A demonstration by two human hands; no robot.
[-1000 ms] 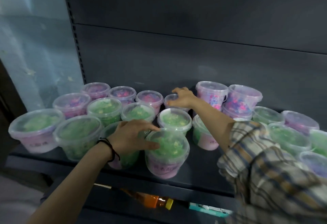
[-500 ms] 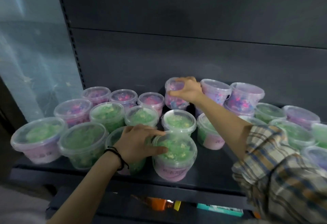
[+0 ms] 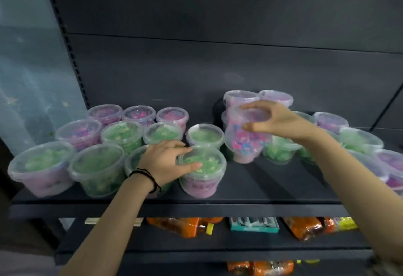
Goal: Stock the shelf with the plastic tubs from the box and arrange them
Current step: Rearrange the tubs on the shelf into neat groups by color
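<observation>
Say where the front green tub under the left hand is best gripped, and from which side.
Probably by its lid rim, from above and the front right. The green tub stands upright near the shelf edge; other tubs crowd its left and back, while its jutting rim gives fingers a ledge. The left hand rests on the lid.

Shelving unit: dark grey metal back panel (image 3: 218, 68) with horizontal seams. A slotted upright (image 3: 69, 57) stands at its left edge. The upper shelf (image 3: 261, 184) is dark grey with a flat front lip. The lower shelf (image 3: 196, 245) carries orange packets (image 3: 183, 226) and a teal box (image 3: 254, 225). The pale blue-grey wall (image 3: 26, 68) left of the unit is mottled and marked. Lighting is dim. The floor (image 3: 21, 262) at lower left is dull and blurred.
</observation>
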